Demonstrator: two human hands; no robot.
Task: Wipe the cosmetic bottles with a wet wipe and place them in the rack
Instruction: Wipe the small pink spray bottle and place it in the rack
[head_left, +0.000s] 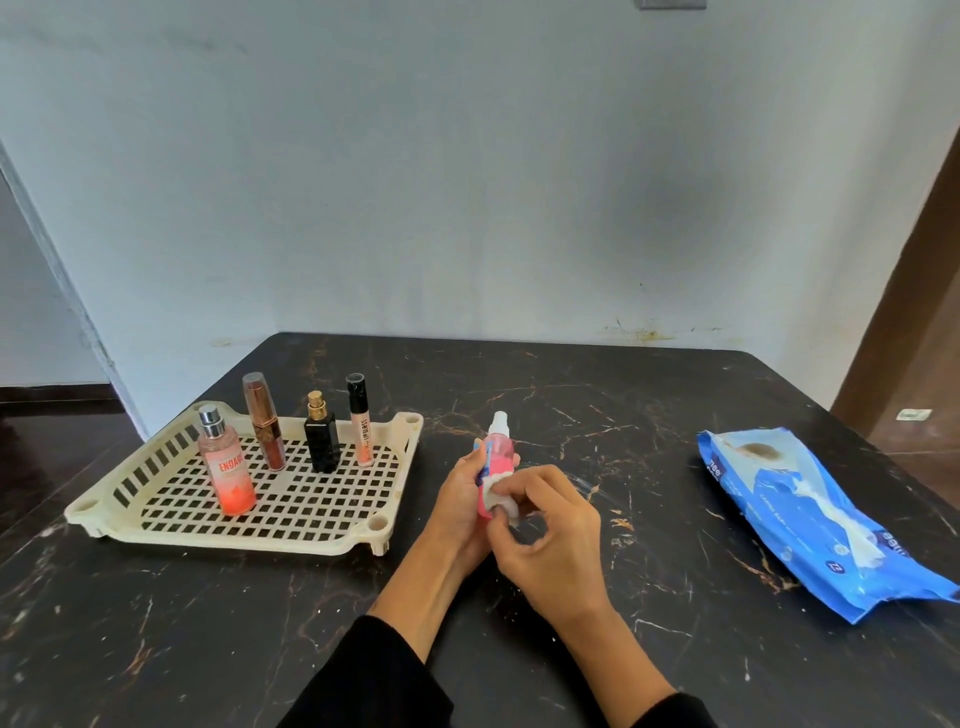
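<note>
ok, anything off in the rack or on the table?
Nothing spilled or toppled. All four items stand upright in the cream rack. One oddity: the blue wet-wipe pack lies rumpled, with a twisted wipe trailing out of its opening.

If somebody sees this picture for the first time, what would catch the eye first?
Probably the two hands at the centre: the left hand holds a pink spray bottle while the right hand rubs it with a white wipe. Next, four bottles standing in the cream rack on the left, and the blue wipes pack on the right.
</note>
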